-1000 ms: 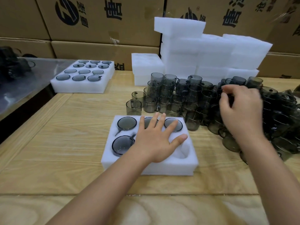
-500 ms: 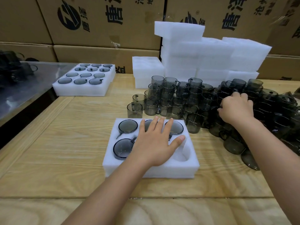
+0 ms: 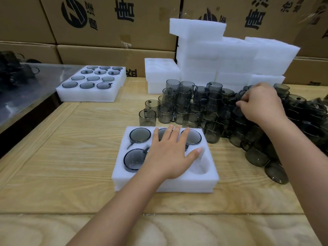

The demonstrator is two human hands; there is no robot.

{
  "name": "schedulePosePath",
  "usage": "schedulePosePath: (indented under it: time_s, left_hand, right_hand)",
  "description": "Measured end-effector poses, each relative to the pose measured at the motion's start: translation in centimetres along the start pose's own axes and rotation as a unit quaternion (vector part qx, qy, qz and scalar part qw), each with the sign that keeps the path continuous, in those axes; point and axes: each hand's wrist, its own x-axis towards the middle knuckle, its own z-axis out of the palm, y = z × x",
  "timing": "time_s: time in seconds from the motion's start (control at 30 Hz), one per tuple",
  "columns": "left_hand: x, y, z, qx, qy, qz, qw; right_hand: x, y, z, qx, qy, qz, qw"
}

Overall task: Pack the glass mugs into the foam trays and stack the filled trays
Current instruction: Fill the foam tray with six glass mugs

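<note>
A white foam tray lies in front of me on the wooden table. Smoky glass mugs sit sunk in its pockets, such as one at the near left and one at the far left; the near right pocket is bare. My left hand rests flat on the tray, fingers spread, covering the middle pockets. My right hand reaches into the heap of loose mugs at the right, fingers curled around a mug in the pile.
Two filled foam trays sit side by side at the far left. A stack of unfilled foam trays stands behind the mugs. Cardboard boxes form the back wall. A steel surface with dark glassware lies at the left.
My right hand moved within the mug heap, first down and left, then up again, and its fingers have closed around a mug. My left hand has stayed flat on the tray.
</note>
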Motion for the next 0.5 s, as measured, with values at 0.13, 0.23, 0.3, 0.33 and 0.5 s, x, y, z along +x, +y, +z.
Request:
schedulePosePath:
  time_s: [0.13, 0.23, 0.3, 0.33, 0.5]
  left_hand:
    - [-0.1, 0.0, -0.1, -0.01, 0.008, -0.001, 1.0]
    - [-0.2, -0.1, -0.3, -0.078, 0.029, 0.001, 0.997]
    - [-0.5, -0.1, -0.8, -0.178, 0.071, 0.017, 0.981]
    - [-0.8, -0.1, -1.1, -0.231, 0.102, 0.03, 0.967]
    - [-1.4, 0.0, -1.5, -0.304, 0.182, 0.063, 0.933]
  right_hand:
    - [-0.6, -1.0, -1.3, 0.095, 0.041, -0.039, 0.994]
    - [-2.5, -2.3, -2.1, 0.208, 0.076, -0.041, 0.974]
    - [-4.2, -3.3, -2.1, 0.251, 0.067, -0.046, 0.965]
    - [-5.1, -3.9, -1.9, 0.28, 0.051, -0.048, 0.957]
    - [-9.7, -6.6, 0.6, 0.322, -0.004, -0.071, 0.944]
